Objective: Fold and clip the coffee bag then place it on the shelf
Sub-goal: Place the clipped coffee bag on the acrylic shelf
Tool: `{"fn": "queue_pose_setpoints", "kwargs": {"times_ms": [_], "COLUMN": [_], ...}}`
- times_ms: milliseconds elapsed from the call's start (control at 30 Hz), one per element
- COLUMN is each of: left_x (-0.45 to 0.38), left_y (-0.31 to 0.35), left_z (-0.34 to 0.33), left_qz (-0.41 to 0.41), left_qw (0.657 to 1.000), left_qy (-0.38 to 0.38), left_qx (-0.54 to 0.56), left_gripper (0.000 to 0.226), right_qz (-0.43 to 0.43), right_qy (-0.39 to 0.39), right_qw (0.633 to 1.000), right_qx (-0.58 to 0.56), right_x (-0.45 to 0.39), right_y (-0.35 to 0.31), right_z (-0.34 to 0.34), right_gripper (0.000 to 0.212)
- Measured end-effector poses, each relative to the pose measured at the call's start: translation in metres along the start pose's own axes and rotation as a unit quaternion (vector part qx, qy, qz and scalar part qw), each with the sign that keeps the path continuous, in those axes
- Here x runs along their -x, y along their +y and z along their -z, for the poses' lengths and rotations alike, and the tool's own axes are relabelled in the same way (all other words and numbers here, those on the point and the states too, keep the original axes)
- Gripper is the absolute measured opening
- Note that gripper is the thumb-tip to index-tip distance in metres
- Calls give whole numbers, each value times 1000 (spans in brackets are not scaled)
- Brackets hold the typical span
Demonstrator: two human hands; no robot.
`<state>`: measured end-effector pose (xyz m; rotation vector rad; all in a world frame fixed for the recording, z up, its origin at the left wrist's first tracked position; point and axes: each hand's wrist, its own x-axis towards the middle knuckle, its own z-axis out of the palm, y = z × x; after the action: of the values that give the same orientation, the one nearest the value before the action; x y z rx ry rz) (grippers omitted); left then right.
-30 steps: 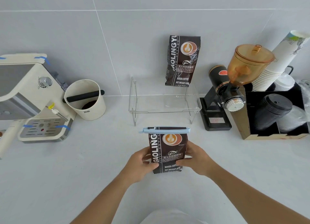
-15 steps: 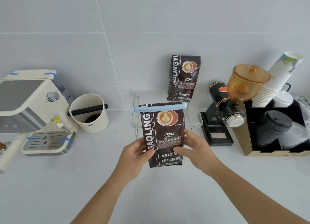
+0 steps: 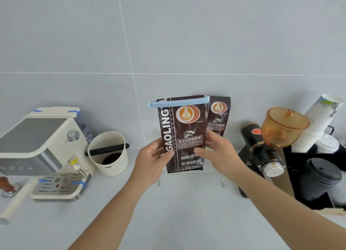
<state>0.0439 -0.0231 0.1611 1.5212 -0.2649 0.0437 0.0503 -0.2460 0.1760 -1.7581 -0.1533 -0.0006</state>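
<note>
From the head view I see both hands holding the coffee bag [image 3: 184, 135] upright in the air, above the pale surface [image 3: 177, 212] and in front of the clear shelf [image 3: 222, 180], whose metal legs show just below the bag's bottom edge. My left hand [image 3: 151, 161] grips the bag's left side with its fingers [image 3: 168, 154] closed on the front face; my right hand [image 3: 218, 152] grips the right side the same way. A light blue clip [image 3: 177, 103] runs across the folded top of the bag. A second coffee bag [image 3: 218, 115] stands behind it, partly hidden, against the tiled wall. An espresso machine [image 3: 41, 148] and a cream knock box [image 3: 108, 154] sit to the left, a grinder [image 3: 271, 143] and stacked paper cups [image 3: 318, 122] to the right.
</note>
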Motion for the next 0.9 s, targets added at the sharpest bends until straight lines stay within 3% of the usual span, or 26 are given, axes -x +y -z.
{"fn": "queue_pose_setpoints", "kwargs": {"times_ms": [167, 433, 900], "left_x": [-37, -83, -132], "left_y": [8, -9, -68], "left_z": [5, 10, 20], "left_qz": [-26, 7, 63], "left_qw": [999, 997, 994], "left_qy": [16, 48, 55], "left_qx": [-30, -53, -72], "left_gripper": [39, 38, 33], "right_qz": [17, -8, -86], "right_qy": [12, 46, 84], "right_qw": [999, 999, 992], "right_qx": [28, 17, 27], "right_x": [-37, -81, -116], "right_y": [-8, 0, 32], "right_z": [-2, -15, -35], "right_gripper": [52, 65, 50]}}
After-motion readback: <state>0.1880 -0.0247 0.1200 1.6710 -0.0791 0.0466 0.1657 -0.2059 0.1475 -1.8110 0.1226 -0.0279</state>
